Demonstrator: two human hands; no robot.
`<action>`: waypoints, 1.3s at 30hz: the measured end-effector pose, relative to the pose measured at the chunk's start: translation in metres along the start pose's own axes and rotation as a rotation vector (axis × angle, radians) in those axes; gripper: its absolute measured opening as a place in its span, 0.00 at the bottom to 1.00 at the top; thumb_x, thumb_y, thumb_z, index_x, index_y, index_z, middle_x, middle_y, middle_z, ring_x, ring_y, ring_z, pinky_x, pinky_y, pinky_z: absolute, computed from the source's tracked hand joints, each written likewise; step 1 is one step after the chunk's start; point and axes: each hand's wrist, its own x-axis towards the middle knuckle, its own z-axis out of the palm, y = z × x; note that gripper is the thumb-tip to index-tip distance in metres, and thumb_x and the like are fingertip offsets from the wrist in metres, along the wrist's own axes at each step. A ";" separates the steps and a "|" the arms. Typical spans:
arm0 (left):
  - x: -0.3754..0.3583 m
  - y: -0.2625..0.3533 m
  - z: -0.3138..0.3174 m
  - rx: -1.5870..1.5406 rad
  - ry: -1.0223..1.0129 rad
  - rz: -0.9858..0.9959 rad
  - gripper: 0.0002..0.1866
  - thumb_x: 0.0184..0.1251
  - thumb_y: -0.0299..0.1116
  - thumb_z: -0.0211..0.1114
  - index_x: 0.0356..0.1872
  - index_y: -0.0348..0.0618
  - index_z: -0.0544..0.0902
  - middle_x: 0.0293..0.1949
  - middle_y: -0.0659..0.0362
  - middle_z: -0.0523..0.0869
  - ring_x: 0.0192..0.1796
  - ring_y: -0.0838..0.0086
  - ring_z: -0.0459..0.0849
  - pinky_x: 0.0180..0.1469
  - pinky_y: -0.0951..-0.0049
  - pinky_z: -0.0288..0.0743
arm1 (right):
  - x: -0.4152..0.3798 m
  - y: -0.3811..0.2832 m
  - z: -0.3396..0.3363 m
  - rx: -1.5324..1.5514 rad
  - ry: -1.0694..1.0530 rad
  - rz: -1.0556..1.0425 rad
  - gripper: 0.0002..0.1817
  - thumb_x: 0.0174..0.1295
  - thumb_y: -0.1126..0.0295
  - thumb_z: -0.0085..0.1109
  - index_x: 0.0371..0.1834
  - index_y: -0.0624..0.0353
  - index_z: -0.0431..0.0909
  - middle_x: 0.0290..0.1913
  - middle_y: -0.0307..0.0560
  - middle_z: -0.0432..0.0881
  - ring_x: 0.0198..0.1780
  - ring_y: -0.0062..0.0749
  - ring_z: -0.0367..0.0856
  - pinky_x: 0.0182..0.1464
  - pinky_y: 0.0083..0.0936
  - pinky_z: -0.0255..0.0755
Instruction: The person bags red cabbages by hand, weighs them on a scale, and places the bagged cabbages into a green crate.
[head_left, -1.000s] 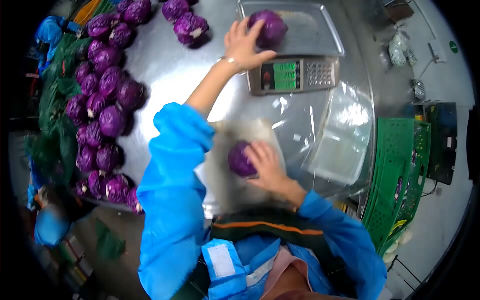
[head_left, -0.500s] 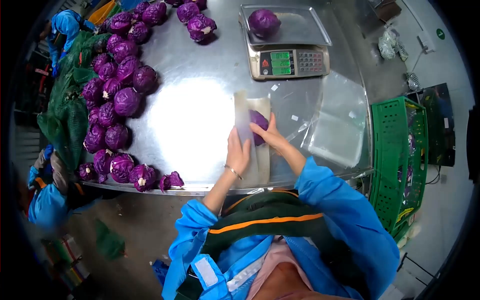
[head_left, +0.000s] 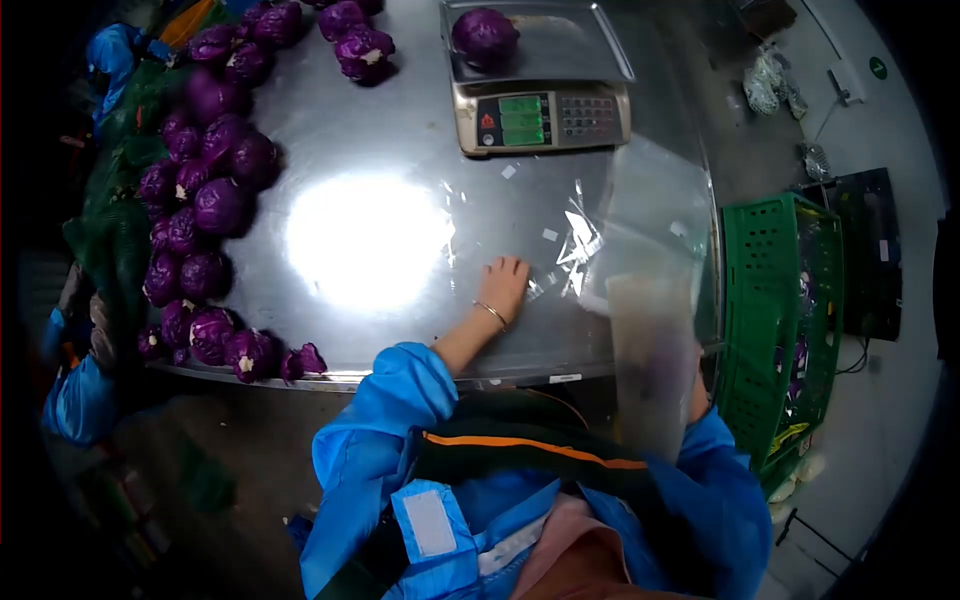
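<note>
Left hand: the left hand lies palm down on the steel tabletop, fingers loosely spread and flat, pinching nothing; a bangle sits at the wrist.
Right hand: hidden behind a clear plastic bag held up at the tabletop's near right edge; only a sliver of forearm shows beside the blue sleeve, so I cannot tell how its fingers are set.
Bag contents: a faint purple smear shows through the blurred film, too vague to say what it is.
Loose film: crumpled scraps of clear film lie just right of the left hand, close to the fingertips but whether touching is unclear.
Scale: a weighing scale stands at the far side of the tabletop, with one red cabbage on its tray; the green display digits are unreadable.
Cabbage pile: many red cabbages crowd the left edge of the tabletop, well apart from the left hand; some are cut off at the picture's top.
Crate: a green crate stands right of the tabletop, its contents hard to make out.
Other person: a blue sleeve shows at lower left, mostly in shadow.
</note>
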 end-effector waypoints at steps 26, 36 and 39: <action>-0.033 -0.012 -0.021 -1.126 0.666 -1.021 0.18 0.61 0.37 0.63 0.42 0.28 0.79 0.39 0.54 0.82 0.41 0.71 0.77 0.43 0.73 0.71 | 0.171 0.019 0.090 0.015 0.087 0.115 0.22 0.61 0.67 0.55 0.57 0.62 0.67 0.37 0.48 0.78 0.23 0.20 0.74 0.21 0.18 0.67; -0.099 0.006 -0.061 -0.782 0.332 -0.630 0.09 0.63 0.30 0.60 0.38 0.35 0.77 0.29 0.53 0.83 0.29 0.71 0.81 0.34 0.72 0.74 | 0.130 0.050 0.084 -0.044 0.102 -0.074 0.14 0.63 0.61 0.52 0.42 0.62 0.74 0.18 0.41 0.73 0.15 0.22 0.71 0.18 0.18 0.64; -0.107 0.004 -0.055 -0.593 0.321 -0.392 0.06 0.64 0.28 0.57 0.38 0.37 0.74 0.27 0.49 0.80 0.29 0.61 0.81 0.32 0.70 0.74 | 0.130 0.035 0.093 0.111 -0.114 0.258 0.15 0.63 0.62 0.52 0.46 0.61 0.72 0.17 0.39 0.71 0.16 0.19 0.71 0.19 0.17 0.63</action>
